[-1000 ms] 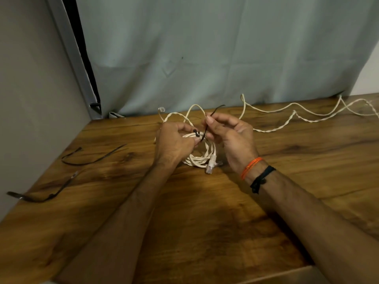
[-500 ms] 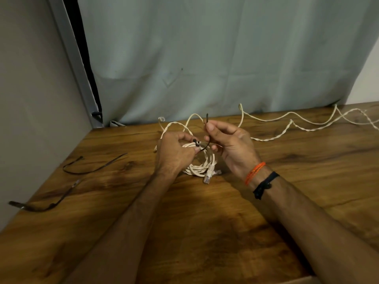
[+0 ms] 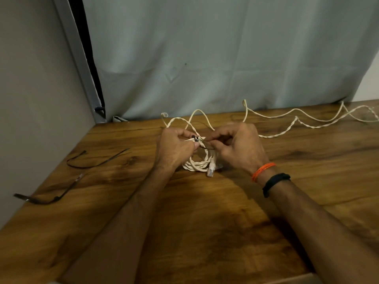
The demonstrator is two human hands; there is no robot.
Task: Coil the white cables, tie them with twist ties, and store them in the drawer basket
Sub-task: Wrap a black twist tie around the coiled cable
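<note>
Tie tail [image 3: 207, 147] now pulled low; left grip [image 3: 174, 150] pinches coil [image 3: 196, 165], right grip [image 3: 240, 146] pinches tail; cinching nearly done.

table [image 3: 205, 232]: showing glossy, grained wood
curtain [image 3: 225, 58]: hanging as matt cloth
cable [image 3: 196, 165]: looking smooth white plastic

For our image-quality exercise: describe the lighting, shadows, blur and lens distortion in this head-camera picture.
Head view: dim, warm light; soft forearm shadows on the wooden table; wide-angle lens bends the wall edges at left; left hand and right hand slightly soft around the black twist tie; no glare.
</note>
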